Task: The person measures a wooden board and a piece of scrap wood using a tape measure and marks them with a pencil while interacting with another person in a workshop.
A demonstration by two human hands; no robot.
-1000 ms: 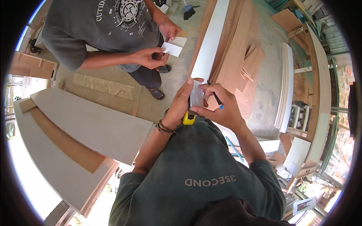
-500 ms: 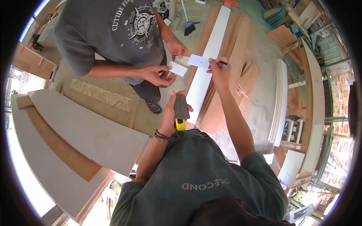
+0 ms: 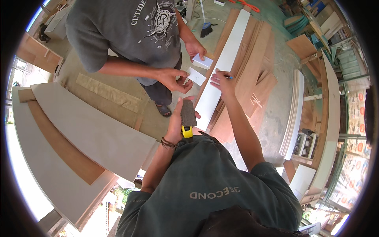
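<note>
The left hand (image 3: 176, 120) is curled around a dark grey block (image 3: 188, 113), with the thumb along 1 side and the fingers showing at the other. A yellow tape measure (image 3: 187, 131) sits against the block's near end, close to the person's dark green shirt (image 3: 189, 170). A dark bracelet (image 3: 169, 143) circles the left wrist.

The right hand (image 3: 223, 83) reaches forward, its fingers partly spread, with a dark pen (image 3: 229, 77) with a blue end held in it; I cannot tell exactly which fingers grip the pen. In the view this hand lies over a long white board (image 3: 227, 51), and I cannot tell whether it touches it.

Facing the person stands a co-worker in a grey shirt (image 3: 138, 43). 1 of the co-worker's hands (image 3: 173, 80) pinches a white card (image 3: 196, 77), and the other (image 3: 196, 50) holds a 2nd white card (image 3: 203, 62) just beyond it.

Brown boards (image 3: 254, 55) lie to the right of the long white board. On the left are 2 large pale panels (image 3: 90, 126) with a brown strip (image 3: 63, 142) between them. A broom (image 3: 206, 30) stands beyond the co-worker's hands
</note>
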